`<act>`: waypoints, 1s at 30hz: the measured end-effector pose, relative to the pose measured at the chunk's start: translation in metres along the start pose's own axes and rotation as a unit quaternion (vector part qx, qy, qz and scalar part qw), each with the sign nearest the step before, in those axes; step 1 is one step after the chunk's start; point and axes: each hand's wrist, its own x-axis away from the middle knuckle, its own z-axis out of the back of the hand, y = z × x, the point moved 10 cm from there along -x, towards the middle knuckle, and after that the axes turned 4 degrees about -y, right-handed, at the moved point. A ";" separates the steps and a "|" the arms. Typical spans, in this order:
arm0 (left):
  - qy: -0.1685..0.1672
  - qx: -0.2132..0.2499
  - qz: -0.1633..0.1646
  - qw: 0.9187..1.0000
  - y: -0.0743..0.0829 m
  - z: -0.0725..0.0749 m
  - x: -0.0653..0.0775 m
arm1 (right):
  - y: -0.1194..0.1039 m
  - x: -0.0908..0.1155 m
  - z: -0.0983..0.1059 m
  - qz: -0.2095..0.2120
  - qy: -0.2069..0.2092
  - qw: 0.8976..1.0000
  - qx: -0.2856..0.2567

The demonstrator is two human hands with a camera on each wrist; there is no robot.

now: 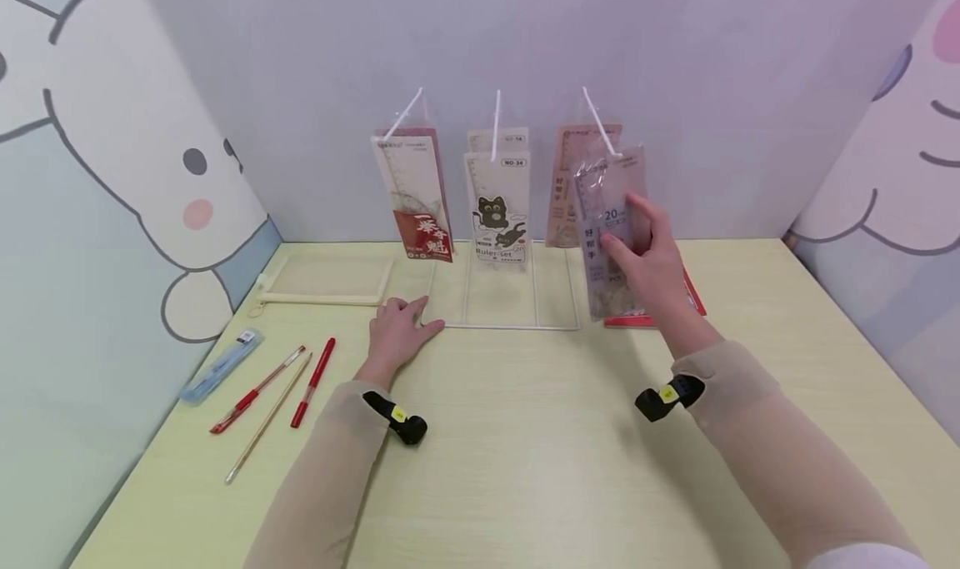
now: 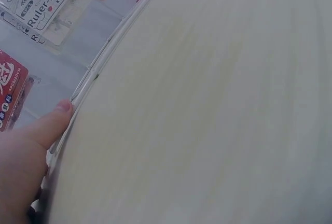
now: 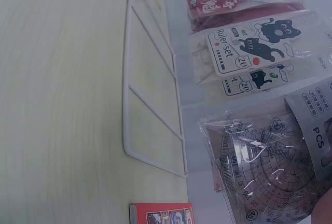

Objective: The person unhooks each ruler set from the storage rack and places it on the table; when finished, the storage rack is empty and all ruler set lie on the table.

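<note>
My right hand (image 1: 652, 257) pinches a clear packet of rulers (image 1: 606, 257) between thumb and fingers. The packet's top overlaps the tip of the right white hook (image 1: 600, 119), and the right wrist view shows a protractor (image 3: 264, 156) inside it. Behind it hangs a pinkish ruler packet (image 1: 564, 186). My left hand (image 1: 397, 336) rests at the front left corner of the white wire rack (image 1: 517, 328), its thumb (image 2: 54, 123) stretched along the front wire. Ruler packets with a cat print (image 1: 497, 211) hang on the middle hook, and red-and-white ones (image 1: 416, 194) on the left hook.
Left on the table lie a white-framed mesh pouch (image 1: 326, 279), a blue packet (image 1: 222, 366), a red-capped pen (image 1: 258, 390), a pencil (image 1: 268, 419) and a red marker (image 1: 313, 383). A red booklet (image 3: 162, 212) lies right of the rack. Padded printed walls (image 1: 480, 36) enclose the table.
</note>
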 end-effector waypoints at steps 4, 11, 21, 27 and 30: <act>-0.005 -0.005 0.004 1.000 -0.002 -0.002 0.000 | -0.003 0.007 0.002 0.011 0.010 1.000 -0.001; -0.004 -0.011 0.002 1.000 -0.001 -0.002 0.000 | -0.009 0.022 0.007 0.030 0.020 0.999 0.010; 0.001 -0.012 -0.005 1.000 -0.001 -0.001 0.001 | -0.019 0.043 0.021 0.047 0.043 0.997 0.035; 0.000 -0.013 -0.004 1.000 -0.001 -0.001 0.001 | -0.027 0.049 0.037 0.075 0.056 0.995 0.046; 0.000 -0.013 -0.005 1.000 -0.001 -0.001 0.001 | -0.020 0.049 0.052 0.066 0.065 0.993 0.071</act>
